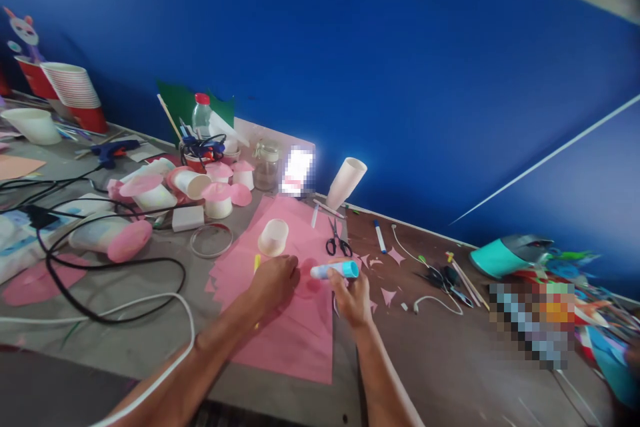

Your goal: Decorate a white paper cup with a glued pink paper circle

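Note:
My right hand (353, 297) grips a glue stick (334, 271) with a white body and light blue cap, held sideways just above a pink paper circle (307, 280). My left hand (275, 280) presses down on that circle and on the stack of pink paper sheets (280, 327) beneath it. A yellow pencil (257, 263) pokes out from under the left hand. An upturned white paper cup (273, 237) stands on the pink sheets just beyond my left hand. Black-handled scissors (338, 240) lie beyond the right hand.
White cups with pink paper caps (219, 199) crowd the left, with a glass jar (267, 167), water bottle (201, 113), blue glue gun (113, 150) and black cables (100, 267). A tilted white cup (347, 181) leans near the blue wall. Pink scraps, marker (380, 237), sticks and a teal object (500, 257) lie right.

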Available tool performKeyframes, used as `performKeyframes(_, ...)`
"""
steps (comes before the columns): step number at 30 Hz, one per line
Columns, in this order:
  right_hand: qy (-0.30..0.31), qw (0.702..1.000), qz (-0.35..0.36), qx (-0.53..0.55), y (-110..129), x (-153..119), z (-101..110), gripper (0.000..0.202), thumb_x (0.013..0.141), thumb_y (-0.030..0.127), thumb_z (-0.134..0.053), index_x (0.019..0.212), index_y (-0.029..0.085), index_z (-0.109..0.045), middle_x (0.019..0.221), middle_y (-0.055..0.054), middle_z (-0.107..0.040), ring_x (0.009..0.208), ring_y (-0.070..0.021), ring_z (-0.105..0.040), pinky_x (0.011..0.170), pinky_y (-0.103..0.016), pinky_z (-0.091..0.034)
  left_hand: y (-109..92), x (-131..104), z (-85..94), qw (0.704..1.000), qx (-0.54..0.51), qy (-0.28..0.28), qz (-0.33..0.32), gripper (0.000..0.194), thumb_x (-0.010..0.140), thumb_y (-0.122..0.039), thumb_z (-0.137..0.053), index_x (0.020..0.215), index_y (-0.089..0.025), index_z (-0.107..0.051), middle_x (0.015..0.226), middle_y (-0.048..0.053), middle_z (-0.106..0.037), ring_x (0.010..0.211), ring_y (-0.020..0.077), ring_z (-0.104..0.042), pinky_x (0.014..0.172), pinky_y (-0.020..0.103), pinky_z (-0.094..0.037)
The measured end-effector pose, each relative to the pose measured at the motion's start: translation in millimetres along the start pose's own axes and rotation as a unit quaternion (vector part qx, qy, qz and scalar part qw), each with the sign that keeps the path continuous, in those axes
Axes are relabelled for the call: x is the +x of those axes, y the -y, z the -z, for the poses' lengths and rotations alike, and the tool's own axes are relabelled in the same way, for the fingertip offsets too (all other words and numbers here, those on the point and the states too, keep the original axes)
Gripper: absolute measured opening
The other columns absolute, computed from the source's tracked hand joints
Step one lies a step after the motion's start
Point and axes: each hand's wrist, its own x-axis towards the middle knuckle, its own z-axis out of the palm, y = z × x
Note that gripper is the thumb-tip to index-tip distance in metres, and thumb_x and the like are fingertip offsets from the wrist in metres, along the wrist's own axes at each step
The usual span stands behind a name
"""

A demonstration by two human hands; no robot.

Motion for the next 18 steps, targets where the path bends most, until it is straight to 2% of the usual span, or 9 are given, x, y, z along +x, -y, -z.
performKeyframes(2, 0.007, 1.000, 0.009, -0.018, -1, -2, -3, 0.017, 0.084, 0.032, -0.055, 0.083, 0.017, -0.065, 0.076, -0.006, -0.069, 0.065, -0.0178, -0.063, 0.059, -0.028, -0.051, 0, 0, 0.0, 1.000, 0.001, -0.001, 0.002, 0.025, 0.091, -0.022, -0.040, 0.078, -0.018, -0.061, 0.085, 0.009, -0.073, 0.077, 0.0213, -0.067, 0.061, 0.030, -0.036)
performKeyframes(5, 0.094, 0.991, 0.012, -0.089, -3, -3, -11, 0.014, 0.081, 0.027, -0.059, 0.075, 0.017, -0.065, 0.064, -0.005, -0.066, 0.059, -0.0176, -0.061, 0.059, -0.028, -0.050, 0, 0, 0.5, 1.000, -0.001, 0.000, 0.004, 0.026, 0.092, -0.024, -0.040, 0.078, -0.018, -0.061, 0.086, 0.009, -0.073, 0.078, 0.0214, -0.067, 0.061, 0.030, -0.036)
performKeyframes(7, 0.116, 0.987, 0.007, -0.114, -3, -1, -13, 0.015, 0.080, 0.027, -0.060, 0.070, 0.017, -0.064, 0.057, -0.004, -0.063, 0.054, -0.0171, -0.059, 0.056, -0.028, -0.050, 0, 0, 0.9, 1.000, -0.002, 0.002, 0.006, 0.027, 0.092, -0.025, -0.040, 0.078, -0.018, -0.061, 0.086, 0.010, -0.073, 0.078, 0.0215, -0.067, 0.061, 0.030, -0.037)
performKeyframes(13, 0.038, 0.999, -0.025, 0.008, 5, 3, 0, 0.027, 0.087, 0.033, -0.052, 0.071, 0.018, -0.068, 0.069, -0.006, -0.072, 0.065, -0.0200, -0.068, 0.066, -0.031, -0.056, 0, -1, 1.5, 1.000, -0.006, 0.001, 0.006, 0.027, 0.093, -0.025, -0.040, 0.078, -0.019, -0.061, 0.085, 0.009, -0.073, 0.076, 0.0203, -0.067, 0.060, 0.030, -0.035)
performKeyframes(15, 0.037, 0.999, -0.022, -0.004, 6, 2, -1, 0.025, 0.087, 0.032, -0.053, 0.072, 0.019, -0.068, 0.070, -0.007, -0.072, 0.067, -0.0206, -0.068, 0.067, -0.032, -0.055, 0, -1, 1.2, 1.000, -0.009, 0.001, 0.005, 0.027, 0.093, -0.025, -0.040, 0.077, -0.019, -0.060, 0.083, 0.008, -0.072, 0.074, 0.0199, -0.066, 0.060, 0.030, -0.035)
performKeyframes(18, 0.061, 0.995, -0.004, -0.085, 1, 1, -8, 0.020, 0.083, 0.034, -0.057, 0.075, 0.018, -0.067, 0.067, -0.007, -0.070, 0.067, -0.0221, -0.066, 0.068, -0.033, -0.053, 0, -1, 0.4, 1.000, -0.017, 0.002, 0.005, 0.027, 0.092, -0.025, -0.039, 0.075, -0.019, -0.059, 0.080, 0.007, -0.071, 0.072, 0.0194, -0.064, 0.060, 0.030, -0.035)
